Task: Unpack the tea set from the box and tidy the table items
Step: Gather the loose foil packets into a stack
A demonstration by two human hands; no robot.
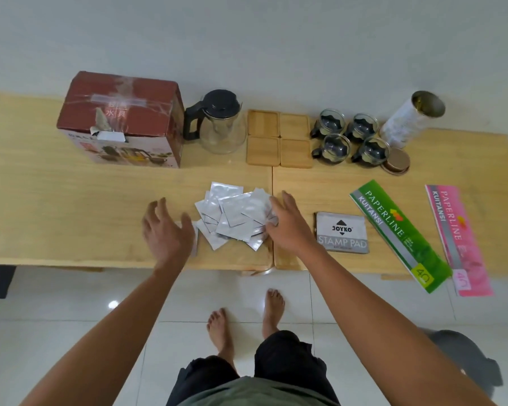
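Observation:
Several silver foil sachets lie in a loose heap at the table's front middle. My left hand hovers at the heap's left edge, fingers spread, covering one sachet. My right hand rests flat on the heap's right edge, fingers apart. Further back stand the red tea set box, closed, a glass teapot with a black lid, several wooden coasters in a square and several glass cups with black handles.
An open white tin lies tilted at the back right, its gold lid beside the cups. A stamp pad, a green receipt book and a pink one lie right. The wooden table ends near my feet.

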